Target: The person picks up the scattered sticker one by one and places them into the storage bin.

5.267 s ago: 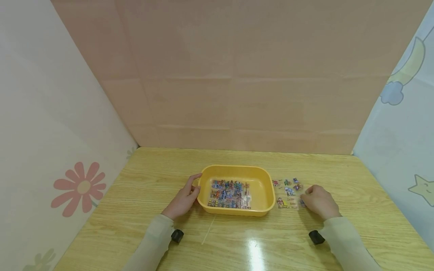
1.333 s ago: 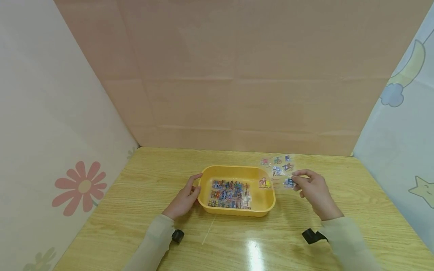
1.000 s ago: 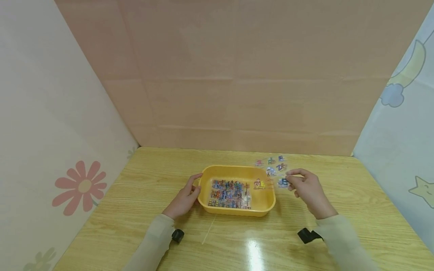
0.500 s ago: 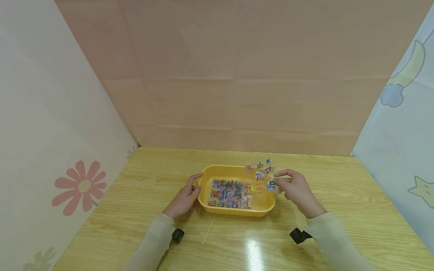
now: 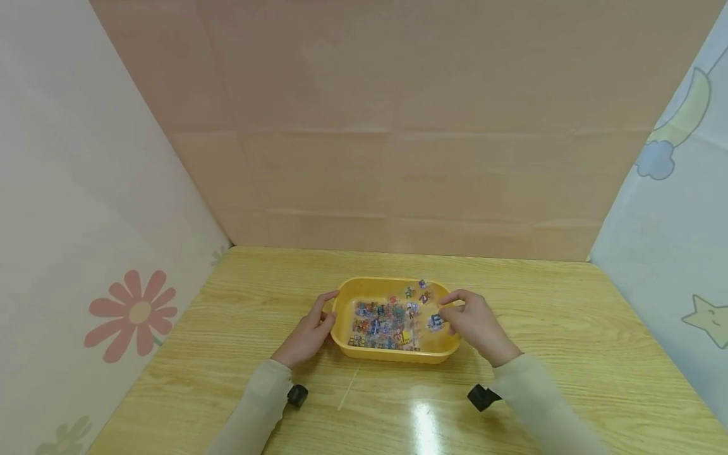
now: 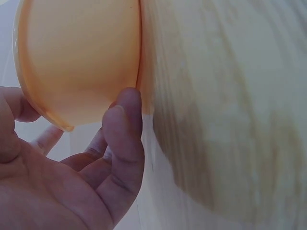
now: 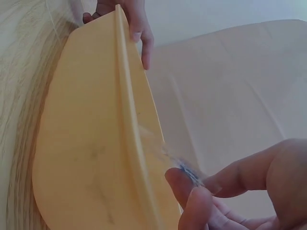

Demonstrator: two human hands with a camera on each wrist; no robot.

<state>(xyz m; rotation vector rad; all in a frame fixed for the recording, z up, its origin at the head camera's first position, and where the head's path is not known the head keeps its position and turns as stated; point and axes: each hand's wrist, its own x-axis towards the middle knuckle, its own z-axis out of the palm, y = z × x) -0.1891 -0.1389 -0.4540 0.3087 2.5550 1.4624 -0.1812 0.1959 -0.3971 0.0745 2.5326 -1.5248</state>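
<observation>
A yellow plastic basin [image 5: 392, 356] stands on the table. My left hand [image 5: 306, 336] grips its left end; in the left wrist view, the fingers bend against the basin wall [image 6: 81, 57]. Thumb and fingers of my right hand [image 5: 476, 325] pinch the right edge of a clear sticker sheet [image 5: 435, 321] printed with small colourful figures. That sheet hangs over the basin, slanting across the inside. Beneath it lie more clear sheets [image 5: 364, 327] with dense coloured prints, partly covered. The right wrist view shows the pinched sheet edge [image 7: 188, 173] just beyond the basin rim.
The wooden table [image 5: 256, 297] reaches to a pinkish-brown back panel [image 5: 398, 158]. White side panels carry a red flower [image 5: 139, 313] and a yellow star [image 5: 711, 319]. A black strap device [image 5: 482, 397] sits at the right wrist, another device [image 5: 297, 396] at the left.
The sticker sheet lay on the table right of the basin; my right hand has lifted it and carried it left over the basin. My left hand stays at the basin's left end.
</observation>
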